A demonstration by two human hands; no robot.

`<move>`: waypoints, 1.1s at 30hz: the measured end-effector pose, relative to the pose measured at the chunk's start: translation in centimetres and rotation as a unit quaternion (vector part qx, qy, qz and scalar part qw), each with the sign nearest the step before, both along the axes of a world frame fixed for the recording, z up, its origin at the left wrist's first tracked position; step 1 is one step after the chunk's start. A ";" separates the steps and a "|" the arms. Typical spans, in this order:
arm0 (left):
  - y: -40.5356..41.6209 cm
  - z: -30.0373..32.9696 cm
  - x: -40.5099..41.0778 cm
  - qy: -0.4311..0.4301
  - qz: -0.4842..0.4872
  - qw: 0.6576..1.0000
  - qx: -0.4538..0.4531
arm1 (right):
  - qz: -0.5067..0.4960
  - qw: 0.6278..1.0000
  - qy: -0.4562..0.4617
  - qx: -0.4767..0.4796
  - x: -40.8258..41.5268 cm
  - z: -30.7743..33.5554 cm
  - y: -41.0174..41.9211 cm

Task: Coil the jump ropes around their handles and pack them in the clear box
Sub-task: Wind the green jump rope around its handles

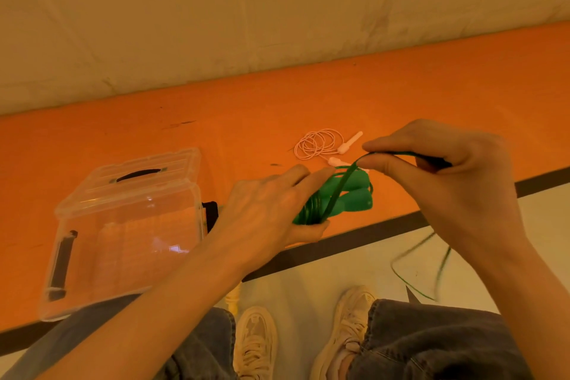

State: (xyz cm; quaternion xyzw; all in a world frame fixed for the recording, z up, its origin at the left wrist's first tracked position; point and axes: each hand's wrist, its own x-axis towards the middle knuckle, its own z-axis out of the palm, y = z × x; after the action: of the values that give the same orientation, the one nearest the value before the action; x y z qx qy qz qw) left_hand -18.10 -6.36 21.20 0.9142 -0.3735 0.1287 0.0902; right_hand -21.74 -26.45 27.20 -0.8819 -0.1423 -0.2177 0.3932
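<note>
In the middle of the frame the left hand [265, 203] holds the green jump rope [342, 194] by its two fat handles, with the fingers on top and the thumb under, so its grip is curled tight around them just above the orange counter [401, 86]. A few loops of green cord are already round the handles, but the hand hides part of them, so how many is hard to tell. The right hand [447, 170], at the middle right, has its grip pinching one strand of the green cord between thumb and fingers, and that strand runs down tight to the handles. The rest of the cord hangs off the counter at the lower right, thin and blurry against the pale floor [308, 281], and its end cannot be made out. Just above the green handles lies the pink jump rope [320, 145], coiled in a small ring with its two pale handles beside it; one handle is partly hidden behind the green one. At the left of the frame sits the clear box [123, 241] on the counter, with its lid [145, 173] propped up behind it. At the bottom are two pale shoes [256, 345] and blue jeans [431, 342], cut off by the frame edge.
</note>
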 end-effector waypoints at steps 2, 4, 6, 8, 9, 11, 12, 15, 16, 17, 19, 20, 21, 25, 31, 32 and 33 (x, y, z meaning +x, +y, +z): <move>-0.2 0.0 -0.2 0.009 -0.020 1.000 -0.006 | -0.010 1.000 0.017 0.018 0.2 -0.2 0.0; -0.4 0.1 -0.5 0.004 -0.021 1.000 -0.002 | -0.026 0.998 0.038 0.041 0.3 -0.4 -0.1; -0.6 0.3 -0.7 0.001 -0.013 1.000 -0.008 | -0.038 0.996 0.060 0.056 0.5 -0.6 -0.3; -0.6 0.4 -1.0 0.016 -0.011 1.000 -0.020 | -0.049 0.993 0.082 0.062 0.7 -0.9 -0.3; -0.7 0.4 -1.1 0.027 -0.014 0.999 -0.022 | -0.052 0.992 0.095 0.068 0.9 -1.0 -0.4; -0.9 0.4 -1.5 0.046 -0.025 0.998 -0.030 | -0.057 0.987 0.122 0.083 1.2 -1.2 -0.6; -1.0 0.5 -1.6 0.046 -0.032 0.998 -0.039 | -0.059 0.985 0.134 0.088 1.4 -1.4 -0.7; -1.1 0.8 -1.9 0.017 -0.060 0.997 -0.054 | -0.058 0.980 0.165 0.093 1.8 -1.5 -1.0; -1.1 0.8 -1.9 0.009 -0.075 0.996 -0.045 | -0.056 0.979 0.171 0.093 1.9 -1.6 -1.0; -1.1 0.8 -1.8 0.010 -0.088 0.995 -0.035 | -0.054 0.979 0.176 0.091 1.9 -1.6 -1.0; -1.0 0.7 -1.8 0.032 -0.100 0.994 -0.031 | -0.049 0.978 0.185 0.088 2.0 -1.6 -0.8; -1.0 0.8 -1.8 0.042 -0.100 0.994 -0.033 | -0.048 0.977 0.189 0.087 2.1 -1.7 -0.8; -1.0 0.7 -1.9 0.048 -0.100 0.993 -0.032 | -0.047 0.977 0.191 0.083 2.1 -1.7 -0.6; -1.1 0.6 -2.2 0.066 -0.100 0.992 -0.038 | -0.042 0.977 0.194 0.075 2.1 -1.7 -0.6; -1.1 1.1 -2.3 0.110 -0.093 0.988 -0.056 | -0.036 0.975 0.207 0.070 2.3 -1.7 -0.9; -1.1 1.1 -2.4 0.109 -0.096 0.988 -0.056 | -0.034 0.975 0.210 0.066 2.4 -1.7 -0.9; -1.1 1.1 -2.5 0.108 -0.100 0.988 -0.057 | -0.032 0.975 0.212 0.061 2.4 -1.8 -1.0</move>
State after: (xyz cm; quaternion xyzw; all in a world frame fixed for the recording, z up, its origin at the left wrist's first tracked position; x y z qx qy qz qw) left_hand -20.57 -7.41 22.29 0.8742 -0.4432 0.0409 0.1942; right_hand -19.39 -27.41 25.44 -0.8864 -0.0140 -0.0467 0.4603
